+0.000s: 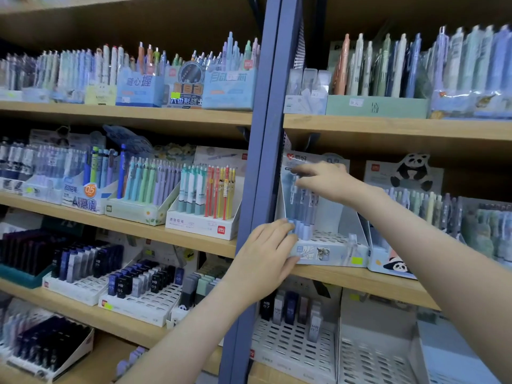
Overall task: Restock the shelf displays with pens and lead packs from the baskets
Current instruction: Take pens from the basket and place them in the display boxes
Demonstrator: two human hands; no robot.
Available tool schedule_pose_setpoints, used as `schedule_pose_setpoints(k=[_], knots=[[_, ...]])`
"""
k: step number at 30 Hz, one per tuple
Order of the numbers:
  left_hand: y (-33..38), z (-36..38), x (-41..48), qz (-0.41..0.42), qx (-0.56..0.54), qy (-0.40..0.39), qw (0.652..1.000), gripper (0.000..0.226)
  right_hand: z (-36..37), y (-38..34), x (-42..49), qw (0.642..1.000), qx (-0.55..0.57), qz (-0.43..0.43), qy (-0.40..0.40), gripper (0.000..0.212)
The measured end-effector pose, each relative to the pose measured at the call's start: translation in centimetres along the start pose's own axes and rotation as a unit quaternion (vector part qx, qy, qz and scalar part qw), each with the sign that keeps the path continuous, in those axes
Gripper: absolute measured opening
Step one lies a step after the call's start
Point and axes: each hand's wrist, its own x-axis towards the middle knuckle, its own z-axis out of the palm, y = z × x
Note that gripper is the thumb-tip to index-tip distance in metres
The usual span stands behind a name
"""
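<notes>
- Right hand (327,181): reaches into the right bay at the middle shelf (360,282). Thumb and forefinger pinch the top of one of the pens (303,214).
- Left hand (263,250): holds the front left corner of the display box (332,253), fingers over its front edge at the pens' bases and thumb along its face, apparently steadying it.
- Pens: a small cluster of pale blue and lilac ones stands upright in the box's left-hand holes. The remaining holes to the right show bare.
- Progress, as a judgement: filling of this box has only begun, and most of its holes await stock.
- Lead packs (291,309): a few stand at the back of the white slotted tray (291,347) on the shelf below. Most of its slots are bare, and the neighbouring tray (371,358) holds none that can be seen, so both probably remain to be filled.
- Left bay, beyond the blue post (257,162): the pen stands (146,187) look well filled.
- Baskets: not in view.
</notes>
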Motion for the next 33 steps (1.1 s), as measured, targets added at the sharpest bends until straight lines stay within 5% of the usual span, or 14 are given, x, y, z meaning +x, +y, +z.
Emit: schedule_pose_setpoints(k=[24, 28, 33], knots=[[-1.6, -0.2, 0.9, -0.031, 0.067, -0.039, 0.997, 0.053, 0.0, 1.2, -0.2, 0.974, 0.204, -0.076, -0.059, 0.060], [-1.6, -0.1, 0.5, -0.046, 0.083, -0.033, 0.995, 0.051, -0.6, 1.4, -2.1, 0.975, 0.216, -0.050, 0.002, 0.063], [1.8, 0.1, -0.6, -0.098, 0.019, 0.068, 0.993, 0.039, 0.7, 1.2, -9.3, 0.975, 0.170, -0.094, 0.108, 0.053]])
